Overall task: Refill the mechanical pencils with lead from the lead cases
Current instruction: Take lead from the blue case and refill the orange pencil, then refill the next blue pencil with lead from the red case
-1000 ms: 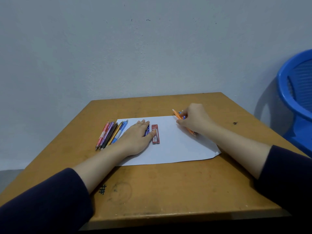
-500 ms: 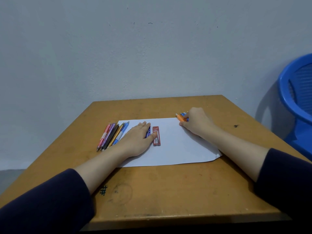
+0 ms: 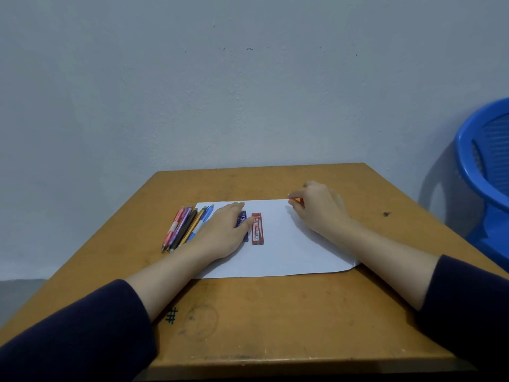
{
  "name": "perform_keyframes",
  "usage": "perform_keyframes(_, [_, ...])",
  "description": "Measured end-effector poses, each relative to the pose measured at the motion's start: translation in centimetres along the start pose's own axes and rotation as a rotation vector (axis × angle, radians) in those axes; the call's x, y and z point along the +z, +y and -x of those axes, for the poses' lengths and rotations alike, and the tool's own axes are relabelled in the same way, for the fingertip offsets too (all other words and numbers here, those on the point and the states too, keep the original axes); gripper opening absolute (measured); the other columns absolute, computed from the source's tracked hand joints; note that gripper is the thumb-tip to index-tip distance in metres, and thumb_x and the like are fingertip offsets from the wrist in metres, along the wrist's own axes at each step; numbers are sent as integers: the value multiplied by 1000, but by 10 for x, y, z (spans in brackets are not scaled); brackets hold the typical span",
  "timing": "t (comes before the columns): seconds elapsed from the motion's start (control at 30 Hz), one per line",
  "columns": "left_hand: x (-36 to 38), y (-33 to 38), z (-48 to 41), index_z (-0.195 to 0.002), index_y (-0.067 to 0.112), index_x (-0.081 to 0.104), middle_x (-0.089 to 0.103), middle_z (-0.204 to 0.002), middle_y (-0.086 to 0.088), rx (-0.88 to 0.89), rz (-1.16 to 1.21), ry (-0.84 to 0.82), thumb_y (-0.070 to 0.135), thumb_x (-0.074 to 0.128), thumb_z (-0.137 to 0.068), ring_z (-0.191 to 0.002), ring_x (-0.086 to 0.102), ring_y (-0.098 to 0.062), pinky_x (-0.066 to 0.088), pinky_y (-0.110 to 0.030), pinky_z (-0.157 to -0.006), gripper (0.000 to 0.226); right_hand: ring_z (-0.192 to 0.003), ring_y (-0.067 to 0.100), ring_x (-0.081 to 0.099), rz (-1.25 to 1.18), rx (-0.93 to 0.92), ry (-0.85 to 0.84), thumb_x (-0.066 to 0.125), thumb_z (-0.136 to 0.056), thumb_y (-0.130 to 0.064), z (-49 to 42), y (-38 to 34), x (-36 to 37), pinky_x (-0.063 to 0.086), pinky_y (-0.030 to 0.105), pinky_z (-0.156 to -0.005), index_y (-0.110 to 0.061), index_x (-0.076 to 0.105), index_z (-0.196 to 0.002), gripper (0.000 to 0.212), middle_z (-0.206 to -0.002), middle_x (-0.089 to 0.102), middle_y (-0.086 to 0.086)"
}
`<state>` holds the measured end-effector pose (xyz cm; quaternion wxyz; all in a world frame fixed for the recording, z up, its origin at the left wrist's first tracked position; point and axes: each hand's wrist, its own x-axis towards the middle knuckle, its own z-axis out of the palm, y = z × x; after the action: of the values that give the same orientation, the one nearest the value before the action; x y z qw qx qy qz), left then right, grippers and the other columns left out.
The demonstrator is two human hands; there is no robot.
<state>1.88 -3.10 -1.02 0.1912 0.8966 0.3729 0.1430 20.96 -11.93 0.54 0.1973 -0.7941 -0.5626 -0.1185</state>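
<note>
Since half a second ago, the right hand (image 3: 321,206) has been shifted slightly toward the upper right corner of the white paper (image 3: 289,252). Less of the orange pencil (image 3: 297,199) is now seen: only a short orange end shows at the curled fingers closed around it. The left hand (image 3: 223,230) is laid flat, fingers straight, over the blue lead case (image 3: 242,217) at mid-frame, its thumb touching the red lead case (image 3: 257,228) just beside. A row of pencils (image 3: 186,226) is lined up at the paper's left edge on the wooden table (image 3: 275,312).
</note>
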Motion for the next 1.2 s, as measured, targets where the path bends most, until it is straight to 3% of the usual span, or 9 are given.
perform_keyframes(0.1, [-7, -4, 0, -139, 15, 46, 48, -141, -2, 29, -43, 179, 28, 44, -100, -132, 39, -17, 33, -32, -105, 41, -97, 21, 55, -158, -99, 1, 49, -96, -20, 7, -9, -2, 31, 24, -72, -22, 64, -121, 29, -104, 57, 4])
perform_keyframes(0.2, [-15, -10, -2, -127, 17, 58, 57, -124, -2, 22, -127, 262, 18, 46, -97, -120, 46, -19, 38, -31, -94, 32, -106, 16, 51, -302, -206, -78, 50, -96, -19, 14, -18, 2, 28, 16, -81, -19, 60, -126, 32, -120, 57, 5])
perform_keyframes(0.3, [-22, -17, -5, -119, 18, 64, 61, -118, -3, -62, -174, 321, 11, 47, -92, -114, 52, -22, 44, -34, -88, 32, -133, 15, 35, -311, -298, -185, 48, -97, -27, 20, -24, 7, 20, 16, -101, -20, 48, -138, 41, -143, 44, 4])
perform_keyframes(0.47, [-27, -27, -8, -109, 17, 65, 65, -108, -4, -228, -166, 327, 0, 45, -84, -98, 58, -26, 42, -30, -69, 36, -143, 9, 16, -288, -343, -383, 46, -96, -46, 26, -28, 8, 18, 27, -115, -31, 27, -148, 58, -157, 20, -7])
perform_keyframes(0.73, [-28, -27, -7, -115, 11, 63, 61, -114, -9, -216, -139, 281, 0, 48, -86, -101, 58, -28, 52, -37, -81, 34, -143, 8, 16, -271, -364, -437, 39, -98, -45, 26, -29, 10, 13, 22, -113, -27, 27, -149, 55, -157, 20, -6])
perform_keyframes(0.9, [-27, -27, -8, -117, 13, 62, 61, -114, -7, -201, -63, 296, -2, 52, -83, -93, 59, -26, 53, -34, -69, 38, -143, 7, 16, -269, -365, -445, 39, -98, -46, 25, -29, 10, 12, 19, -111, -28, 27, -149, 55, -157, 19, -8])
perform_keyframes(1.03, [-28, -23, -10, -119, 14, 63, 66, -107, -6, -140, -26, 366, -2, 59, -78, -92, 60, -22, 52, -31, -75, 44, -142, 7, 16, -286, -366, -436, 38, -98, -46, 24, -28, 11, 13, 21, -113, -28, 28, -148, 54, -157, 21, -6])
perform_keyframes(1.2, [-32, -9, -3, -112, 17, 68, 63, -90, 6, -18, 108, 443, -1, 66, -75, -76, 60, -12, 54, -29, -74, 41, -138, 8, 26, -373, -334, -321, 41, -99, -41, 24, -27, 8, 19, 18, -107, -25, 33, -146, 50, -152, 32, -4])
